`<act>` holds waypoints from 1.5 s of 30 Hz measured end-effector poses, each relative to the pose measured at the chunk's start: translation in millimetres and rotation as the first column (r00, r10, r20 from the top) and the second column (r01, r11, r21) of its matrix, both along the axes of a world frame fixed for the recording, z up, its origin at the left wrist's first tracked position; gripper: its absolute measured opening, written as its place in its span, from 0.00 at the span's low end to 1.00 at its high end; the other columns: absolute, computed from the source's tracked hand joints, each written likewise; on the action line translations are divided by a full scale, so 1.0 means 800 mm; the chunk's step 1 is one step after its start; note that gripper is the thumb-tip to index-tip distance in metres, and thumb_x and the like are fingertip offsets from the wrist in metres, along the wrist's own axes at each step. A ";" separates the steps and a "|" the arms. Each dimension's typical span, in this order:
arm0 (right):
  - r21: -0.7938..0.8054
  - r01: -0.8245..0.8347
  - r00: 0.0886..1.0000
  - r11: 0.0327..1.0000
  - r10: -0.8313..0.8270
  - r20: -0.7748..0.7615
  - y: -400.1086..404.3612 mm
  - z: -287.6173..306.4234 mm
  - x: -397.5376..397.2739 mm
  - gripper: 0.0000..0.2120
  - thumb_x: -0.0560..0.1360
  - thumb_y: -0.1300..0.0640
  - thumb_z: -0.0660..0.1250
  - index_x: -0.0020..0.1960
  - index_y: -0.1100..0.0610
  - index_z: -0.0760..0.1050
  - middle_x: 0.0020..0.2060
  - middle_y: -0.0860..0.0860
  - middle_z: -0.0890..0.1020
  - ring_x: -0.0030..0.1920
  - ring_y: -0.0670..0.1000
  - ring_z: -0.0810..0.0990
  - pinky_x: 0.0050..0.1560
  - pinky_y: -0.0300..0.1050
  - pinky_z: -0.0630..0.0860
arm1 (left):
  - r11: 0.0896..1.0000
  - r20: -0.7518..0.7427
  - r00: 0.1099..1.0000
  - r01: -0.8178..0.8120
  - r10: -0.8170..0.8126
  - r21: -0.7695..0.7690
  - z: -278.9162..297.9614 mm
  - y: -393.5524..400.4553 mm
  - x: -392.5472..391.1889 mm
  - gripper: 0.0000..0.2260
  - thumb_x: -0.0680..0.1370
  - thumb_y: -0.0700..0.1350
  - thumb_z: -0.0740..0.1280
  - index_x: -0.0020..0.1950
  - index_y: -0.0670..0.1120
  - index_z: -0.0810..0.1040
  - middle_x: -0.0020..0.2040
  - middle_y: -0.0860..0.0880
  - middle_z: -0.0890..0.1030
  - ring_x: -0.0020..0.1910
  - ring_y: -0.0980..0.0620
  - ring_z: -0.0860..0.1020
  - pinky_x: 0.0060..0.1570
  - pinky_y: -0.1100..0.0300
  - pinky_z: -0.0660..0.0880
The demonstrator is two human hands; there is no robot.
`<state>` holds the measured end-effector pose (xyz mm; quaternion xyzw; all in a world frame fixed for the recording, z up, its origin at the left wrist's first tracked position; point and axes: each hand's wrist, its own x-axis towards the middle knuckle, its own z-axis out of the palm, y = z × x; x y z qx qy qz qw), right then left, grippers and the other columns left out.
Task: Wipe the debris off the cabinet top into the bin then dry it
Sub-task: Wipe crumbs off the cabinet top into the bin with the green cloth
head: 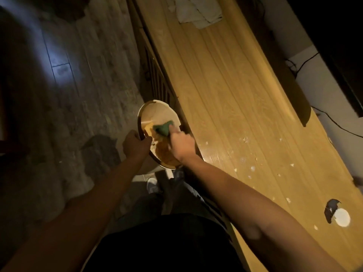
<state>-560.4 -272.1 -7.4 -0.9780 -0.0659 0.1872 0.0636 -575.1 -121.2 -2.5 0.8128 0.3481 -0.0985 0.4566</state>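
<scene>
Wooden and yellow-toned, the cabinet top (225, 91) runs long and narrow from the near right corner away toward the upper middle of the view. One round bin (155, 114) with a pale inside sits tight against its front edge, over the floor (88, 75).

Two bare hands work at that bin. The left hand (135, 145) is clenched on the near-left rim, fingers (146, 141) curled over the edge. The right hand (181, 145) reaches over the bin mouth, its fingers closed around one green sponge (163, 128), which hangs just inside the rim above some yellowish scraps lying in the bin.

Pale debris crumbs (251, 167) lie scattered on the near half of the tabletop, roughly a dozen small specks, spread apart between the bin and the far-right edge. Near the right corner lies one round white disc (342, 216), touching a dark torn-looking patch (331, 210) beside it.

One crumpled pale cloth (196, 12) rests on the far end of the tabletop, well apart from the hands. Behind the cabinet, one thin black cable (334, 122) trails along the wall. One shoe (152, 184) shows on the floor below the bin.
</scene>
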 end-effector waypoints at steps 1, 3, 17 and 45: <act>0.046 -0.005 0.998 0.999 0.008 -0.069 0.013 -0.002 -0.010 0.23 0.78 0.58 0.67 0.72 0.57 0.68 0.58 0.58 0.81 0.57 0.62 0.81 0.51 0.54 0.77 | 1.000 0.003 1.000 0.003 -0.003 -0.005 0.003 0.002 -0.003 0.12 0.74 0.45 0.74 0.43 0.44 0.71 0.39 0.47 0.73 0.43 0.46 0.75 0.40 0.53 0.70; 0.090 0.017 0.994 0.996 -0.007 -0.112 0.028 -0.010 -0.030 0.23 0.78 0.58 0.67 0.72 0.56 0.68 0.58 0.58 0.81 0.55 0.62 0.82 0.52 0.54 0.78 | 1.000 -0.004 1.000 0.024 -0.024 -0.010 0.008 0.007 -0.009 0.12 0.74 0.47 0.74 0.45 0.44 0.72 0.40 0.48 0.75 0.44 0.47 0.76 0.40 0.54 0.71; 0.543 0.359 0.902 0.759 -0.432 0.007 -0.108 0.034 0.005 0.14 0.80 0.56 0.64 0.64 0.54 0.79 0.47 0.55 0.86 0.48 0.59 0.83 0.48 0.50 0.79 | 0.998 -0.113 0.992 0.055 -0.056 -0.012 0.001 -0.001 -0.034 0.14 0.77 0.47 0.72 0.55 0.39 0.75 0.50 0.42 0.79 0.50 0.41 0.79 0.48 0.49 0.77; 0.192 0.608 0.770 0.771 -0.631 0.095 -0.545 -0.007 0.125 0.24 0.81 0.43 0.60 0.69 0.59 0.67 0.54 0.61 0.78 0.56 0.65 0.78 0.55 0.59 0.76 | 0.992 -0.179 0.980 -0.065 0.083 0.104 -0.029 -0.058 -0.067 0.25 0.71 0.57 0.78 0.52 0.39 0.76 0.49 0.39 0.80 0.47 0.40 0.80 0.48 0.42 0.79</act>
